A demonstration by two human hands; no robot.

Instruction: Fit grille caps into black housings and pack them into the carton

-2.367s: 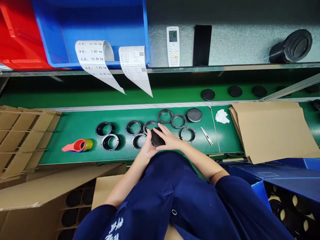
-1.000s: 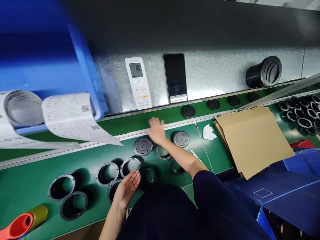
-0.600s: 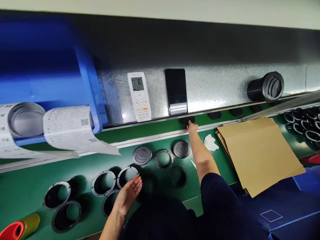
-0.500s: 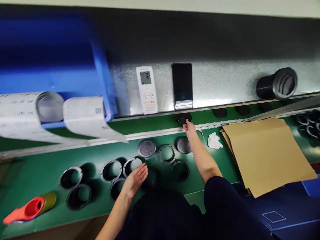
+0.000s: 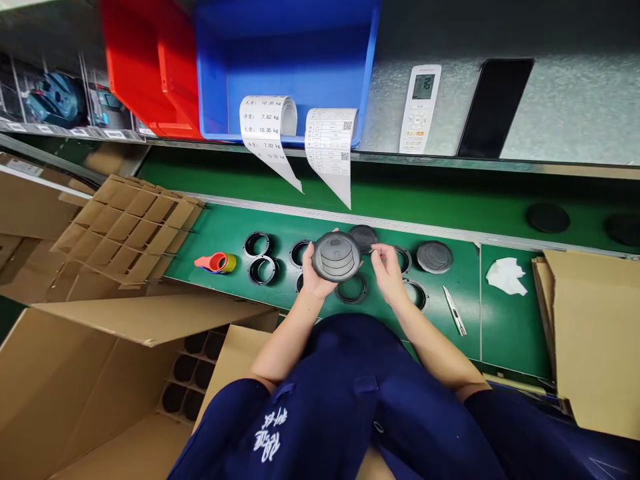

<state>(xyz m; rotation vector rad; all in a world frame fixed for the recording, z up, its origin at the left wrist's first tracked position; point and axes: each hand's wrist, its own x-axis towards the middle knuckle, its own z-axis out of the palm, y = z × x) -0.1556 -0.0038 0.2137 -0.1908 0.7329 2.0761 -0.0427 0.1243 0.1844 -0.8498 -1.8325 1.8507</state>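
My left hand (image 5: 320,283) holds a round black air vent (image 5: 337,257), its slatted face turned up toward me. Just to the right, my right hand (image 5: 389,273) is apart from it, fingers loosely curled with a gap between thumb and forefinger; nothing shows in them. Behind the held vent lies another round vent (image 5: 363,238) on the green bench (image 5: 225,223). A third vent (image 5: 435,257) rests farther right. Several black ring-shaped collars, such as this one (image 5: 263,271), stand around my hands, some partly hidden by them.
A tape roll in an orange holder (image 5: 216,263) sits left; a utility knife (image 5: 455,311) and white crumpled paper (image 5: 506,276) lie right. Cardboard sheets (image 5: 595,333) are stacked at the right edge. An open carton (image 5: 100,373) stands lower left. Label strips (image 5: 330,143) hang from the shelf above.
The view has swung left. My right hand has come back from a black disc beneath the shelf edge to near my left hand. My left hand, empty before, now holds a round vent.
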